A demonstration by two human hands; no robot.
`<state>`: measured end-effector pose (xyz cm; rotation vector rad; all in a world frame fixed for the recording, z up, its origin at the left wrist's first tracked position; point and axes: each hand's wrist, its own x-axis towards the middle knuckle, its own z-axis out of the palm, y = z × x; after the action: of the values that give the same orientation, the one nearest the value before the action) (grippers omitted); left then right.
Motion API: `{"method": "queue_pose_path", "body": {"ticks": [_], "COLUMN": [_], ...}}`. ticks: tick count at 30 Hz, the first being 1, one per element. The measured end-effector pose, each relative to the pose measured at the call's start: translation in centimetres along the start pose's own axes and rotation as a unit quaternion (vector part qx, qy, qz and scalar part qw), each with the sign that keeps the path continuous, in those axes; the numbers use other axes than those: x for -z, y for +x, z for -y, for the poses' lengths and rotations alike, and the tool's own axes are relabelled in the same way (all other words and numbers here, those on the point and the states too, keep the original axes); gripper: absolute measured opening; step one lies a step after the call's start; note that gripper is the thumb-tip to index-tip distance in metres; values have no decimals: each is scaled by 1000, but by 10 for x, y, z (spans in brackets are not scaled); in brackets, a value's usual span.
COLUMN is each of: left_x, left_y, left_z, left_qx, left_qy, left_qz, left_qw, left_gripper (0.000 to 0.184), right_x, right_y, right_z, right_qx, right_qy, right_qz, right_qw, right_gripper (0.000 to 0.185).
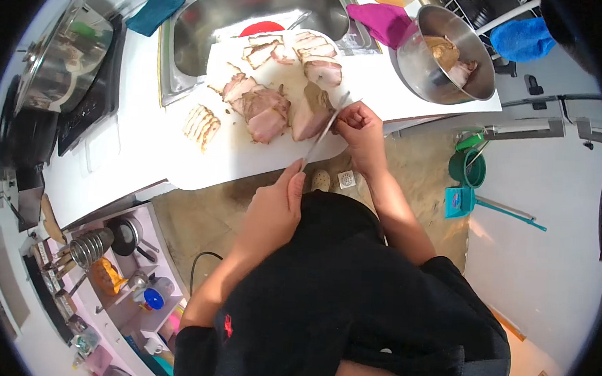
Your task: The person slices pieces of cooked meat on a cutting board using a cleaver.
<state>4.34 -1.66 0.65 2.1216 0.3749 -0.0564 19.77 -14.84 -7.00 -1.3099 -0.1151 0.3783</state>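
We record the left hand [276, 204] near the centre of the frame, its fingers wrapped around a knife's handle, the thumb laid along the top. The knife [326, 128] slants up and rightward, its blade along the right side of a block of meat [309, 113]. The right hand [360, 133], right of centre, sits just beside the blade near its tip; its fingers are bent and drawn together. Whether they pinch anything, we cannot tell.

The block of meat lies at upper centre, on a white cutting board [241, 166]. Immediately left of it we note a pile of pinkish slices [267, 115]; farther left, a fanned row of thin slices [202, 125]. Above, near the board's far edge, lie more dark-edged slices [323, 70].

Surroundings: a steel sink [189, 49] beyond the board at top centre; a magenta cloth [380, 20] at upper right, beside a steel pot [416, 75] containing meat pieces [443, 52]; a teal cloth [153, 15] at upper left.
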Motion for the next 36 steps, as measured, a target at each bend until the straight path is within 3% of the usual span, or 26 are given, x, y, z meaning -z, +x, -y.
{"method": "queue_pose_path", "body": {"ticks": [3,5,9,18,21,27,29,31,32,33,35,36], "left_x": [-14,-16,-17,-10,7,1,1,9,16,25,34,37], "left_y": [3,3,10,14,-4,6,8,6,4,1,-3,-4], "left_z": [9,8,-11,-6,-4,-8,-8,-5,-9,-15,-18,-17], "left_qx": [12,12,15,22,58,56,29,-14,17,49,93,106], "left_qy": [74,117,154,174,164,136,82,-8,-16,-24,-57,-82], "left_qz": [40,53,53,52,67,63,54,49,71,92,93,76], "left_qw": [996,992,986,983,983,987,995,999,997,994,990,988], "left_gripper": [43,43,41,39,39,39,38,39,40,41,44,45], "right_x": [13,16,0,3,12,27,30,60,79,93,134,154], "right_y": [-4,-4,-12,-9,-6,-30,-27,-8,9,23,60,75], "right_z": [-8,-15,-3,-17,-23,2,57,104,124,143,165,170], "right_qx": [-9,13,28,44,37,-4,100,205,288,331,359,315], "right_qy": [-149,-174,-141,-213,-134,-92,-310,-268,-313,-269,-322,-392], "right_qz": [-33,-37,-66,-101,-76,98,-1,-80,-137,-167,-226,-203], "right_qw": [988,984,987,971,987,991,945,938,895,889,846,840], "right_gripper": [13,13,13,13,11,9,5,3,4,3,9,14]}}
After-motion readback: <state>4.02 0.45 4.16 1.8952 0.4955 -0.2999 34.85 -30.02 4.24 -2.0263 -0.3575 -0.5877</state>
